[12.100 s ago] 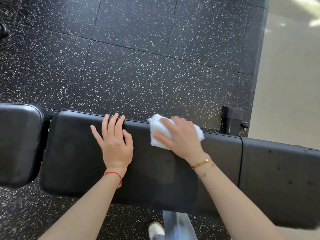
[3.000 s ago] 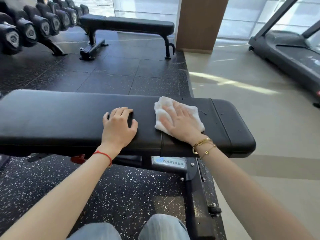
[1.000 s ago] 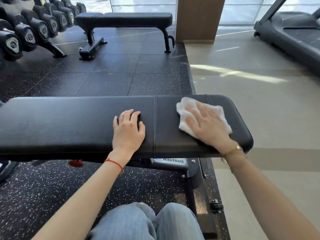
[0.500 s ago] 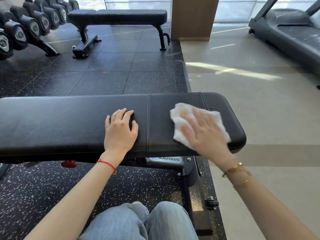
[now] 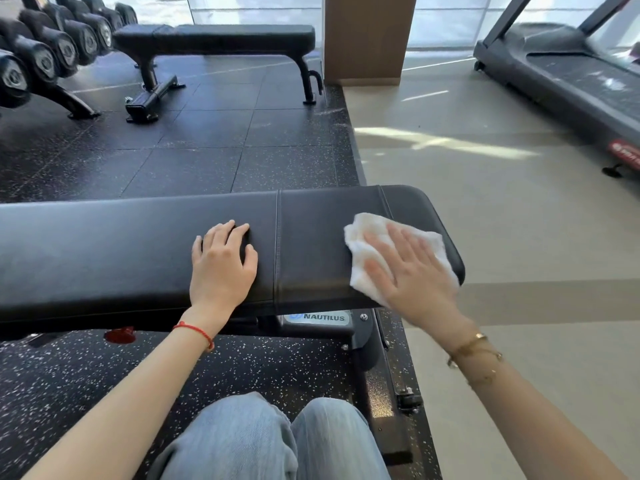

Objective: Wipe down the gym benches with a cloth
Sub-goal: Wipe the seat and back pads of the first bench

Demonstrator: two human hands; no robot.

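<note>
Fingers (image 5: 398, 244) flat on 1 cloth (image 5: 363, 258) | 2 benches (image 5: 138, 244) | 2 hands

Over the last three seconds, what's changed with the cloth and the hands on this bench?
The right hand slid the cloth rightward along the bench, from beside the seam out to its end, fingers flat on top. The left hand stayed resting on the pad left of the seam.

— Light? Daylight from the far windows (image 5: 446, 19), washed out white. A bright streak lies on the pale floor (image 5: 443, 143) to the right.
— Glare? Soft sheen along the near bench (image 5: 138, 244); rubber floor (image 5: 194, 161) far left dim.
— Sharpness? Right hand (image 5: 412, 271) slightly motion-blurred; wide-angle bending at the edges.
</note>
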